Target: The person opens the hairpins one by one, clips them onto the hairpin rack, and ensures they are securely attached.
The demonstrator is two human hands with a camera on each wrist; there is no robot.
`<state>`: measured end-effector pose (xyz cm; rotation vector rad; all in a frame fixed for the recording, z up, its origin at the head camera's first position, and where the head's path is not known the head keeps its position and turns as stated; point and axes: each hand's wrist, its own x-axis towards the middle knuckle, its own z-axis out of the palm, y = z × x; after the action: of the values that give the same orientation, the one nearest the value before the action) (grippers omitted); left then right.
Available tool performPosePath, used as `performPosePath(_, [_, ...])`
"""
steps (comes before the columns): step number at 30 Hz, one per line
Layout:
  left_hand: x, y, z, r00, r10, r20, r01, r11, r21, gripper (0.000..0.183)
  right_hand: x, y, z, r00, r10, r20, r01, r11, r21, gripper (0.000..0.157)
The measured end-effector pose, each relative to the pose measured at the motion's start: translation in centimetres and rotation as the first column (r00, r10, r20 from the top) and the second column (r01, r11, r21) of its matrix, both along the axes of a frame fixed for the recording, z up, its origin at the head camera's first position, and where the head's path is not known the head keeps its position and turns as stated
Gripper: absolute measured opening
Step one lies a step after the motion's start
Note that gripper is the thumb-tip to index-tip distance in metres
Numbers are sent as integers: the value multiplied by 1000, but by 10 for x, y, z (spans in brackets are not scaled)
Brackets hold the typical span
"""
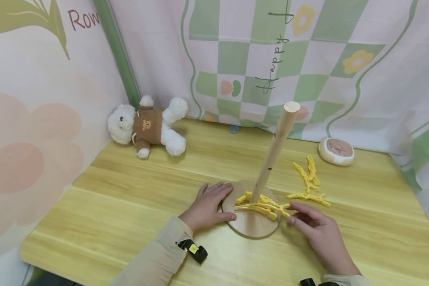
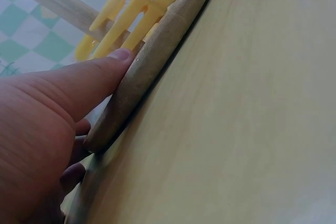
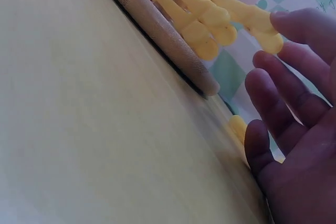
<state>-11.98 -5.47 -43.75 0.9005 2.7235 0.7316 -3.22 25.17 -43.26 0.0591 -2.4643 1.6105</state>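
A pale wooden post [image 1: 271,159] with dark holes rises from a round wooden base [image 1: 252,228]. Yellow branch-shaped pieces [image 1: 271,214] lie on the base around the foot of the post. My left hand [image 1: 209,206] rests at the base's left side, fingers extended along the rim and thumb [image 2: 107,69] lying at its edge. At the right of the base, my right hand [image 1: 319,230] pinches the forked end of one yellow branch piece [image 3: 257,27] between thumb and forefinger. That piece slants over the base, above the others. The remaining right fingers are loosely bent.
More yellow branch pieces [image 1: 309,196] lie on the table right of the base. A white plush toy [image 1: 150,125] in a brown top lies at the back left. A small blue ring [image 1: 234,129] and a round white-and-pink device [image 1: 337,151] sit near the curtain [image 1: 232,57].
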Motion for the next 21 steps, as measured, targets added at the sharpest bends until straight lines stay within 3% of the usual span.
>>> performPosePath(5, [0,0,0,1000,-1,-1,1,1000,-6,87,0,0,-1,999,6,45,-2,997,-80,39])
performPosePath(21, [1,1,1,1000,2,-1,-2,1000,-14,87,-1,2,-3,998,18,58,-16,999,-38,40])
